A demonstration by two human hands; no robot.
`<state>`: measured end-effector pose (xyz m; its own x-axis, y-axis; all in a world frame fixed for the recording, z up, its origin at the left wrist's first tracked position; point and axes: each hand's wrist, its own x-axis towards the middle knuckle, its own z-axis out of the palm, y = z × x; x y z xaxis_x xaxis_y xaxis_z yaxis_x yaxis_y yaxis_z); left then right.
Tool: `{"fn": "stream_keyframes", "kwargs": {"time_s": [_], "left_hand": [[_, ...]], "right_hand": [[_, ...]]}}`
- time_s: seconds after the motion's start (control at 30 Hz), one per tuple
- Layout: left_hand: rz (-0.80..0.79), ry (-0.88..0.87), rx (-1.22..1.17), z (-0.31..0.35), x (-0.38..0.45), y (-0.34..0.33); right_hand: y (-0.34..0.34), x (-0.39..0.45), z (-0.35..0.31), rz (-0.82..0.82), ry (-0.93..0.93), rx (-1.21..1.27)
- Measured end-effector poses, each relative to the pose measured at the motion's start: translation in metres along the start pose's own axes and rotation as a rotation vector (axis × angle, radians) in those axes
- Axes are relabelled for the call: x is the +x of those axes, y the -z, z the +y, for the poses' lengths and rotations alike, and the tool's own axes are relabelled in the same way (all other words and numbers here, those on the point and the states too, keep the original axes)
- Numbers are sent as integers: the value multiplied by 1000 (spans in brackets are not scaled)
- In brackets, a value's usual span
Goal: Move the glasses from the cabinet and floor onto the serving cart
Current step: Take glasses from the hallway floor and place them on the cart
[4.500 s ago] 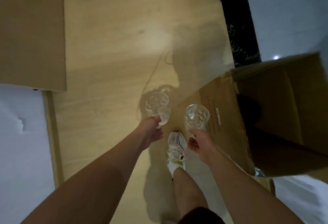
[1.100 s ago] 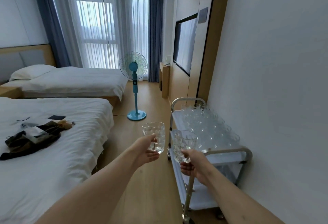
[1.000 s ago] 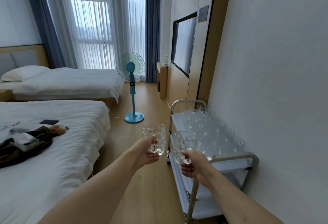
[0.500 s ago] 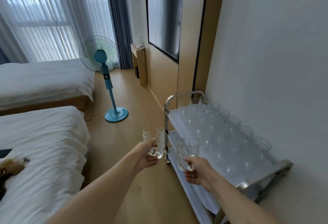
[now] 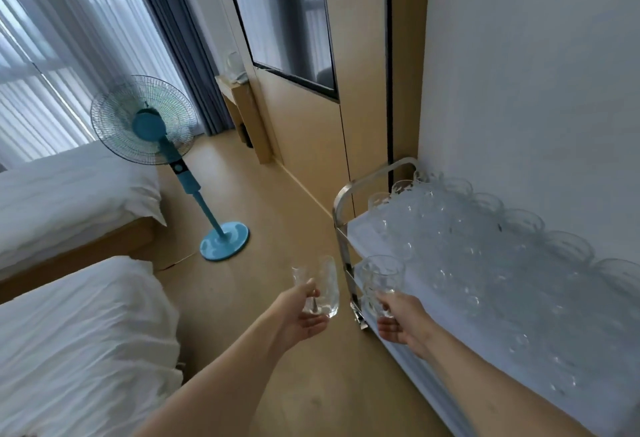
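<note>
My left hand (image 5: 300, 315) grips a clear patterned glass (image 5: 320, 286) by its base, held upright over the wooden floor just left of the serving cart. My right hand (image 5: 403, 320) holds a second clear glass (image 5: 381, 279) at the cart's near left edge, next to the metal frame. The serving cart (image 5: 349, 194) stands along the white wall on the right; its white top shelf carries several rows of glasses (image 5: 485, 249), standing close together. A lower shelf shows beneath my right arm.
A blue standing fan (image 5: 162, 145) stands on the wooden floor ahead on the left. Two beds with white covers (image 5: 79, 343) fill the left side. A wall-mounted TV (image 5: 287, 14) and a small wooden desk (image 5: 242, 114) lie beyond the cart.
I have come closer to the cart and the view has tipped down and to the right. Both hands still carry their glasses, and the right one has reached the cart's edge.
</note>
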<state>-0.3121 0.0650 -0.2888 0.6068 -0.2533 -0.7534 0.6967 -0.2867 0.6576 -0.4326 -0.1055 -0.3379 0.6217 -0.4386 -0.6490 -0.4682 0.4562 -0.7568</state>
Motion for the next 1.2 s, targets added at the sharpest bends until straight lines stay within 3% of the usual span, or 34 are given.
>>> {"fn": "stream_keyframes", "kwargs": {"time_s": [0.2,0.37,0.67,1.2], "left_hand": [[-30,12,81,47,74,-5],[-92,39,1,70,118,-28],[-170,71,153,105,201,-68],[-551,64,626,129,298,-97]], "right_hand": [[-18,64,-22,61,28,10],[-18,104,-31,142,43,31],[-22,149,-31,258,65,86],[-68,186,-25,754,68,385]]}}
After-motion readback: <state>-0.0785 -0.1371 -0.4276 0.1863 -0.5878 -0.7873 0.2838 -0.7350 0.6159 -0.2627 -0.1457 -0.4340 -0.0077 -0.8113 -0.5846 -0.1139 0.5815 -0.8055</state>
